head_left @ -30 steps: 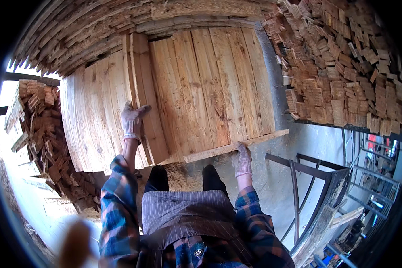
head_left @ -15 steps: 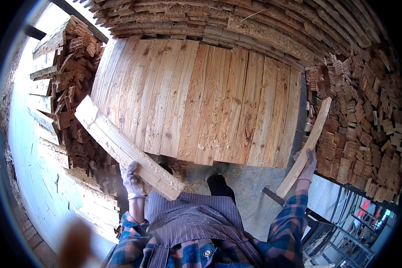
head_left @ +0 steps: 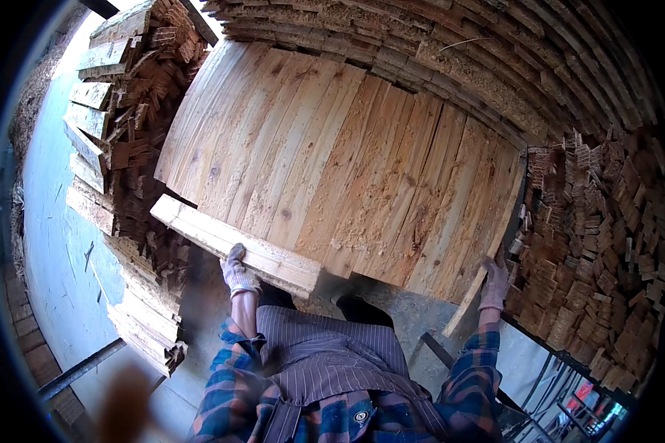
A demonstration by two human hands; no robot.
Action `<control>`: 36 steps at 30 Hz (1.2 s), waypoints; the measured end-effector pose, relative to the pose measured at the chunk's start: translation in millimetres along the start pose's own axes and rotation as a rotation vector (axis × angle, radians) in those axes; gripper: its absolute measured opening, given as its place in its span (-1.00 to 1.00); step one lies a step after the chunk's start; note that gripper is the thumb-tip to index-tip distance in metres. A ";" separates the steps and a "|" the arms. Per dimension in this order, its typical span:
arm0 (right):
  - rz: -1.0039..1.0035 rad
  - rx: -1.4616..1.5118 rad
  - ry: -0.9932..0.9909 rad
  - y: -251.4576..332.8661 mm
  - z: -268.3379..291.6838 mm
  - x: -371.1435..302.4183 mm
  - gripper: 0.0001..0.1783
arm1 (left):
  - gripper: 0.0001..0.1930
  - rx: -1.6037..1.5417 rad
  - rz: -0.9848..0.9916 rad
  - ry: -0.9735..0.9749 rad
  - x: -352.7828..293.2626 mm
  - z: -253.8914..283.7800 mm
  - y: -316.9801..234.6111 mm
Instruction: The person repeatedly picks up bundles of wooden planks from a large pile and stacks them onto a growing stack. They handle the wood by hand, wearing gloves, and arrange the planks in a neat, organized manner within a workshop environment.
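My left hand [head_left: 239, 272], in a whitish work glove, is closed around a few pale wooden boards [head_left: 196, 225] held together. They slant across the near left edge of a layer of planks [head_left: 332, 155] laid side by side. In my gloved right hand [head_left: 495, 286] is a single narrow board [head_left: 467, 301], which lies along the right side of that layer, its near end sticking out toward me. Sawdust and shavings are scattered over the planks. Fingers of both hands are partly hidden by the wood.
Tall stacks of board ends stand at the left [head_left: 137, 133] and right [head_left: 591, 258]. Behind the planks rises a long wood pile [head_left: 391, 44]. A dark metal bar [head_left: 437, 350] juts out near my right forearm. Concrete floor [head_left: 414, 317] shows before me.
The boards in my left hand have swung flatter and now reach along the planks' near edge. The right board has come in against the layer's right side. My view has turned slightly.
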State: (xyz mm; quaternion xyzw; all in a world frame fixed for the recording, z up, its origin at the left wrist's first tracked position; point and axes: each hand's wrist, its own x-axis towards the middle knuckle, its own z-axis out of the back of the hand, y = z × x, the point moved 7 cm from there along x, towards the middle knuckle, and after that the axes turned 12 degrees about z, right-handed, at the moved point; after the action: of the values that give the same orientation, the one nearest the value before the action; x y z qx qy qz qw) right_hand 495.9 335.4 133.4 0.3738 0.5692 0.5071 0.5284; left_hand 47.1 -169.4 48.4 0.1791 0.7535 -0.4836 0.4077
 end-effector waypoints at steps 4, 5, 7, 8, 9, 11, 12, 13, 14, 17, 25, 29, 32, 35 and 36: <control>-0.027 -0.066 0.086 -21.5 -0.6 14.8 -0.44 | -0.68 -0.038 -0.005 0.124 20.3 8.7 -6.5; -0.029 -0.107 0.108 -23.8 5.3 16.7 -0.46 | -0.69 -0.115 0.005 0.097 12.5 1.7 -1.3; 0.027 -0.086 0.061 -25.9 5.5 12.5 -0.40 | -0.67 -0.035 0.020 0.084 23.4 23.9 1.6; 0.029 -0.074 0.044 -22.3 0.4 9.0 -0.38 | -0.65 -0.014 -0.004 0.091 22.7 44.8 6.9; 0.023 -0.061 0.028 -19.6 -7.6 1.7 -0.35 | -0.63 0.013 -0.031 0.092 16.5 65.4 11.4; 0.063 -0.047 0.021 -8.2 6.7 -1.1 -0.32 | -0.57 0.057 0.112 0.118 -41.2 54.1 41.3; 0.085 0.001 0.082 -9.1 -5.9 -2.4 -0.31 | -0.56 0.078 0.142 0.133 -49.1 66.5 46.0; 0.101 0.054 0.102 -14.7 -9.3 1.3 -0.31 | -0.55 0.101 0.185 0.150 -51.3 71.7 57.0; 0.112 0.109 0.125 -23.3 -12.4 4.4 -0.31 | -0.57 0.084 0.180 0.169 -78.9 45.1 57.3; 0.042 0.220 0.199 -47.8 -18.1 12.8 -0.35 | -0.70 0.303 0.176 -0.063 -50.3 -0.9 83.3; -0.156 -0.084 0.209 -10.9 -72.1 -48.4 -0.06 | -0.58 -0.158 0.289 0.114 -48.0 33.8 93.3; 0.082 -0.289 0.592 43.3 -166.2 -76.0 -0.04 | -0.60 -0.192 0.329 0.241 -26.4 56.1 86.2; 0.404 -0.451 0.913 46.7 -262.6 -85.9 0.01 | -0.77 -0.052 0.085 -0.099 -14.1 17.1 60.9; 0.828 -0.731 1.089 57.1 -368.2 -88.3 0.02 | -0.73 0.034 0.213 -0.036 -18.7 25.9 54.8; 0.823 -0.673 1.111 62.2 -409.0 -93.4 0.01 | -0.69 -0.024 0.147 0.085 -8.9 50.1 46.9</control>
State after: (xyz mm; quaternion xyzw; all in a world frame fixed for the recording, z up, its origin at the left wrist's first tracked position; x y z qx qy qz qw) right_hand 103.1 183.8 184.9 0.0651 0.3810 0.9221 0.0189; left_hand 105.7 -190.2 18.0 0.2494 0.7607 -0.4353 0.4119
